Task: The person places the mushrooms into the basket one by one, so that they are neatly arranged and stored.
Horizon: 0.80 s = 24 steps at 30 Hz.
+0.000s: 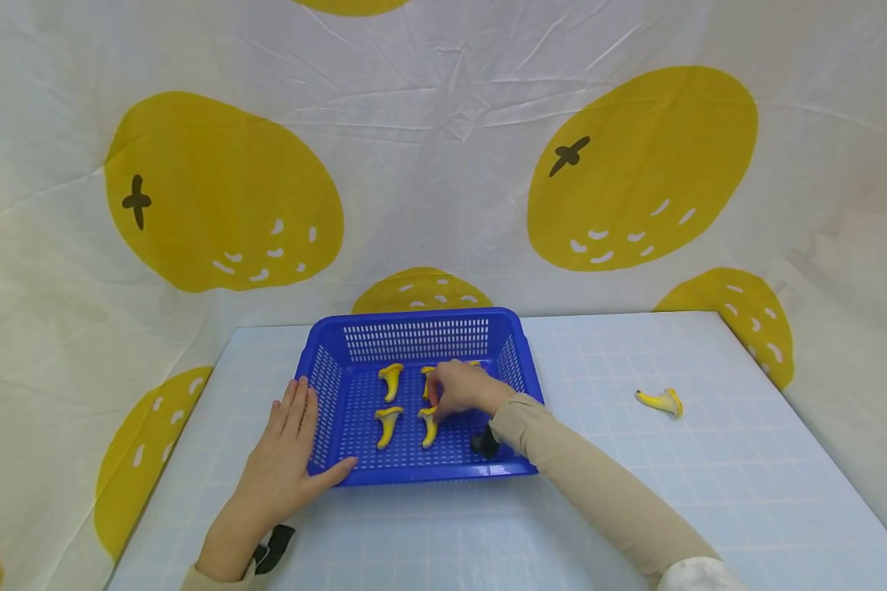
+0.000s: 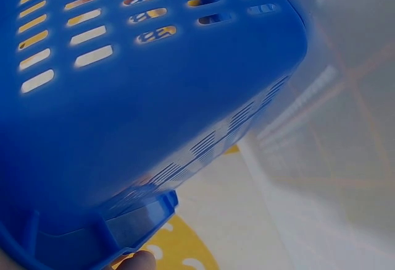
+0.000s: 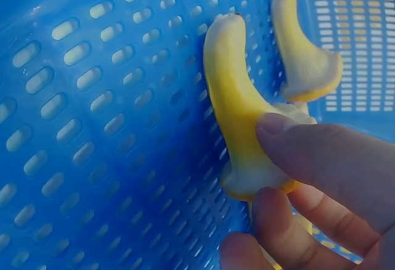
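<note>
My right hand point(image 1: 461, 387) reaches over the blue basket point(image 1: 443, 474) and pinches a yellow mushroom point(image 3: 231, 97) by its flared cap end, thumb on one side and fingers on the other. In the head view that mushroom point(image 1: 429, 428) lies in the front row, partly covered by the fingers. Against the basket's left rim rests my left hand point(image 1: 284, 451), fingers straight and thumb spread across the front corner. Left of the pinched one lie two more mushrooms, one at the back point(image 1: 391, 382) and one in front point(image 1: 388, 427). Others behind the right hand are mostly hidden.
A single yellow mushroom point(image 1: 661, 402) lies on the table point(image 1: 710, 492) right of the basket. The basket has slotted walls and a raised rim. A patterned cloth point(image 1: 443, 189) hangs behind the table. Each wrist bears a dark device.
</note>
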Available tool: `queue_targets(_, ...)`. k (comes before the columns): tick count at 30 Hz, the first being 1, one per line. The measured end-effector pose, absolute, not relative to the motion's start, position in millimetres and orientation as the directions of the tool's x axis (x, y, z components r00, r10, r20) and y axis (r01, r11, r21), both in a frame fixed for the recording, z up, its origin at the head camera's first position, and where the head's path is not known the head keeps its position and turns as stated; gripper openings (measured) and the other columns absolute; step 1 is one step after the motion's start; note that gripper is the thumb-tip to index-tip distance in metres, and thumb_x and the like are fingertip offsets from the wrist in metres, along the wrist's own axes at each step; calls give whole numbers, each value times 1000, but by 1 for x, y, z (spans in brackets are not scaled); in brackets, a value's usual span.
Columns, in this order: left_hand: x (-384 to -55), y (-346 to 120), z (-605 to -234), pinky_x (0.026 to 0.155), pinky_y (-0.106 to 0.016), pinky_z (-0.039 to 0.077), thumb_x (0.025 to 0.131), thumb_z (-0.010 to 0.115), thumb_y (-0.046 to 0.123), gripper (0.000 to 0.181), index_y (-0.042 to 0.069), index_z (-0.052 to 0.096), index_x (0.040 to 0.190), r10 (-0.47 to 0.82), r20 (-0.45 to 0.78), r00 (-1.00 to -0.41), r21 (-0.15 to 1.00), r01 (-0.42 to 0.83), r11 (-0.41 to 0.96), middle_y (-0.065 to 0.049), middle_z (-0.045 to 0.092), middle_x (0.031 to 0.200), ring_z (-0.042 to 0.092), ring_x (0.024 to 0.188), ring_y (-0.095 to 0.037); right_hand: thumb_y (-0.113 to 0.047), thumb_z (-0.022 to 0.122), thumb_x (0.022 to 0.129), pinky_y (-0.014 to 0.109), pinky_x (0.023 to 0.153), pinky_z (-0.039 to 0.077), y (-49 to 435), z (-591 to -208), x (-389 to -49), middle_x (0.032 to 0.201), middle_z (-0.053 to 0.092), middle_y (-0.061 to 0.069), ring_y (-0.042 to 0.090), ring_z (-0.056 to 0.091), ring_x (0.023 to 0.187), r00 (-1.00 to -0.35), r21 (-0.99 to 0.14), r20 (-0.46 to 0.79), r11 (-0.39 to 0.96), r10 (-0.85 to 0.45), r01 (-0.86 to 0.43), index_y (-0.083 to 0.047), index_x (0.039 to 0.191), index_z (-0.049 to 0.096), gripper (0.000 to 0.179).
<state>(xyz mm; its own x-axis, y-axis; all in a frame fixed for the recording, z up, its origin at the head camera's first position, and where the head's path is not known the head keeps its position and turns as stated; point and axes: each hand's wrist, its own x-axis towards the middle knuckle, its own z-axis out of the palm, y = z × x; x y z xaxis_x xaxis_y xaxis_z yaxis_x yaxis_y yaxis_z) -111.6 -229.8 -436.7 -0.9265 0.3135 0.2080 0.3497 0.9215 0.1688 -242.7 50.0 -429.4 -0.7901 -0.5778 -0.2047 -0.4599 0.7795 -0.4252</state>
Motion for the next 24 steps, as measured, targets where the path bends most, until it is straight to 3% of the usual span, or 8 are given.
queue_targets(9,-112,-230,-436,121,-44,-3,86,61,67,113,-14,16,152,315,207,-926,163,350,922,-30,5,161,2,150,-42,-23,90,70,29,65,47,50,-427,-242,78,60,-7,13,55,73,-783,-456,-203,764,-589,-457,-19,74,67,23)
queue_targets(17,-113,-231,-437,121,-43,-4,86,60,66,113,-13,15,152,316,210,-925,163,352,922,-30,5,161,-6,151,-36,-29,88,75,25,60,44,54,-422,-243,75,63,-5,12,54,67,-781,-572,-183,711,-597,-409,-16,76,67,24)
queue_targets(24,-112,-230,-437,121,-40,-6,85,62,66,113,-14,18,151,317,229,-920,155,356,921,-31,8,161,3,150,-41,-32,82,82,25,59,46,58,-419,-247,71,62,-3,12,53,66,-796,-685,-137,637,-590,-353,-14,76,68,24)
